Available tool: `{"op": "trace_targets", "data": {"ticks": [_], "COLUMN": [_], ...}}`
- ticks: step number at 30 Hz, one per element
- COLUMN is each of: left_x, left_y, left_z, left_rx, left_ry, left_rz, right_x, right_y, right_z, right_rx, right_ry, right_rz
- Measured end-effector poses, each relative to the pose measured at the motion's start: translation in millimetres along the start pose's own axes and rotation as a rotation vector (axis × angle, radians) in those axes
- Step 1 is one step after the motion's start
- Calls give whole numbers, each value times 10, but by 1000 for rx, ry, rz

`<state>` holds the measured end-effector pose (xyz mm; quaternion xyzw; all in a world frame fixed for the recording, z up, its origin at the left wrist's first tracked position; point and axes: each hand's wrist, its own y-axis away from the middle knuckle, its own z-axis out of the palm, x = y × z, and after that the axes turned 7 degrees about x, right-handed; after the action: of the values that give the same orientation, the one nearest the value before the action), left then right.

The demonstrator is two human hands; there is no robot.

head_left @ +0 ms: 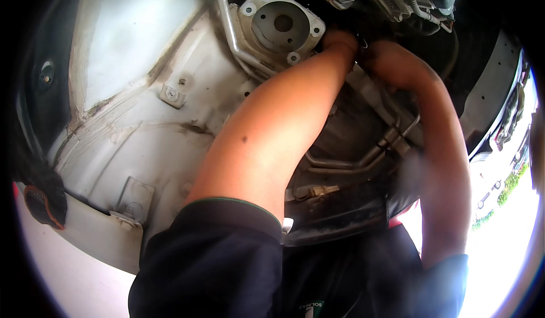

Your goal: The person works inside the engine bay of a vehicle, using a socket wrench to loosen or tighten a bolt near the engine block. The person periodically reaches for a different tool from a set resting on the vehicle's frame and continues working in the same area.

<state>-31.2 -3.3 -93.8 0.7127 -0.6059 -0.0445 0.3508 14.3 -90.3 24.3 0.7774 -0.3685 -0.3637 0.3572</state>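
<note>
Both my arms reach up into the engine bay of a vehicle. My left hand [340, 41] goes into a dark gap just right of a square metal flange [255, 6] with a large round opening. Its fingers are lost in shadow. Beside it, my right hand [393, 64] is bent inward with its fingers curled closed. Whatever they grip, if anything, is hidden in the dark. A small shiny wire-like piece [363, 42] shows between the two hands. Below the right hand run thin metal pipes [392, 136].
A bent metal tube [228, 28] passes left of the flange. The pale body panel [187, 108] with brackets fills the left. Upper right is a metal unit with a ribbed hose [413, 3]. A dark crossbar [340, 221] spans below my forearms. Daylight and grass [508, 190] show far right.
</note>
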Motion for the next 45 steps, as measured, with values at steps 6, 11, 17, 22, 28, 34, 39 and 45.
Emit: {"op": "trace_targets", "data": {"ticks": [6, 11, 17, 22, 28, 34, 39, 45], "left_x": [150, 69, 70, 32, -162, 91, 56, 111], "left_y": [28, -82, 5, -67, -323, 18, 78, 102], "left_z": [113, 345, 305, 307, 724, 248, 194, 152], "left_rx": [221, 359, 347, 193, 287, 325, 273, 292], "left_ry": [1012, 1174, 1008, 357, 1006, 1008, 1133, 1037], "left_rz": [-439, -514, -495, -35, -337, -425, -466, -459], "right_x": [189, 116, -33, 113, -148, 186, 292, 327], "right_y": [-118, -134, -31, -6, 28, -51, -120, -32], "right_z": [284, 282, 327, 38, 72, 204, 315, 372], "right_rx": [55, 8, 153, 255, 214, 149, 162, 247], "right_ry": [74, 61, 181, 70, 120, 145, 137, 179], "right_rz": [153, 173, 109, -16, 179, 258, 256, 215]}}
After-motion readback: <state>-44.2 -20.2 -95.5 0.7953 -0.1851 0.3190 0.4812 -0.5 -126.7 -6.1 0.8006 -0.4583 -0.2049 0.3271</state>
